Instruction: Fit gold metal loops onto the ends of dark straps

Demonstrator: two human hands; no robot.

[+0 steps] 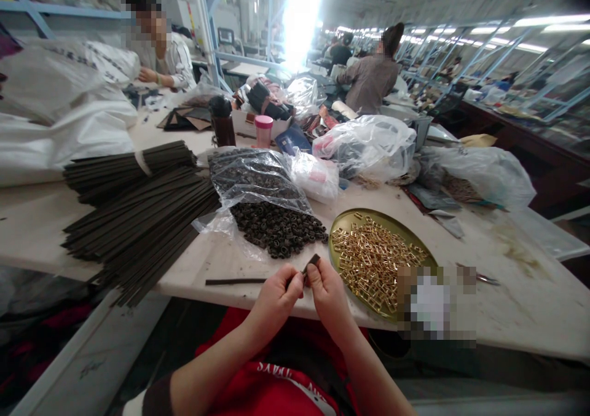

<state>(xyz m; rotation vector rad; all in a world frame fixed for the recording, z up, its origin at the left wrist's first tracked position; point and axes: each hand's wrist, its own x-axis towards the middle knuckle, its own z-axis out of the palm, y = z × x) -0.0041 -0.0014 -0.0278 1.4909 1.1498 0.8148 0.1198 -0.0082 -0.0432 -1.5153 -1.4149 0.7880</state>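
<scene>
L hand (281,288) closed, thumb over curled fingers, gripping a short dark strip (314,259). R hand (325,284) pinches same pc, thumb on top; its end pokes up past the fingertips. Hands nearly touching, prob. so a small pc stays steady & gets worked w/ fingertips. Glint btwn thumbs, too small to ID. Held pc is just over front edge of table (516,308), close to body, likely for control & a clear view.

Long thin strip (235,281) lies flat L of L hand, running in behind it; can't tell if it's part of held pc.

Stock sits in an arc, approx. within reach. L: fanned dark strips (142,219), w/ 1 bundle above bound by pale band (142,163), presumably to keep lengths together. Ctr: open plastic bag (258,176), small dark loops (281,228) spilling from its mouth twd hands, easy to pick. R: shallow dish (412,238) of gold buckle-like frames (373,256); rim likely stops them scattering. Small hand tool (486,279) lies beyond dish, off to R.
</scene>
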